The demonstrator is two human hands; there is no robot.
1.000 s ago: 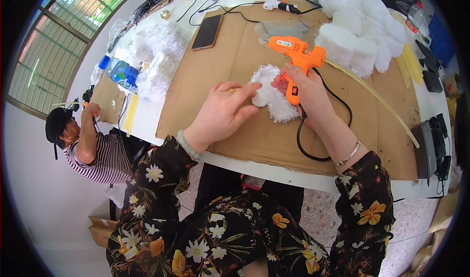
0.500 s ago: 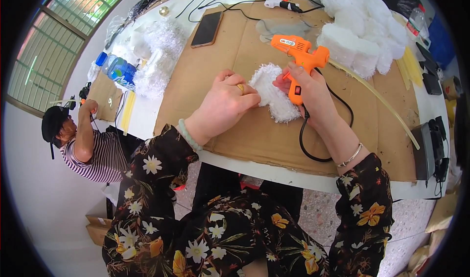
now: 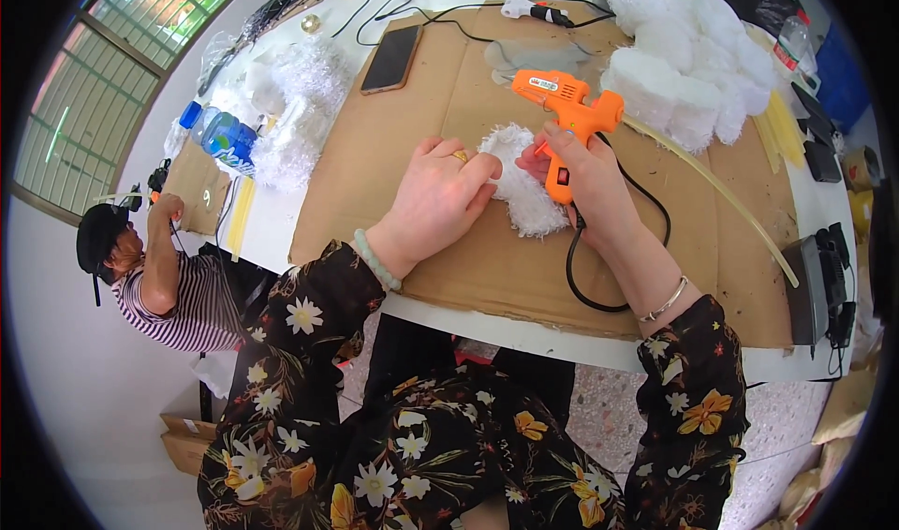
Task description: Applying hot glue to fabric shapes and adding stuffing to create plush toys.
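Observation:
My right hand (image 3: 592, 176) is wrapped round an orange glue gun (image 3: 581, 113), its nozzle pointing up and left. A long translucent glue stick (image 3: 712, 185) sticks out of the gun's back end. A shaggy white fluffy piece (image 3: 526, 191) lies on the cardboard between my hands, its right edge by the right fingertips and partly behind the gun. At the piece's left edge is my left hand (image 3: 440, 193), closed with its fingers curled in and the thumb against them. Whatever those fingertips pinch, if anything, is hidden.
A brown cardboard sheet (image 3: 412, 137) covers the table. A phone (image 3: 392, 59), a white fluffy heap (image 3: 300, 123) and a plastic bottle (image 3: 220, 139) are to the left. White padding rolls (image 3: 693, 62) stand back right. The gun's black cable (image 3: 573, 272) loops nearby. Another person (image 3: 178, 282) works at far left.
My left hand has turned, its fingers curling in further and lifting slightly off the edge of the fluffy piece. My right hand and the glue gun stay nearly the same, within a slight view shift.

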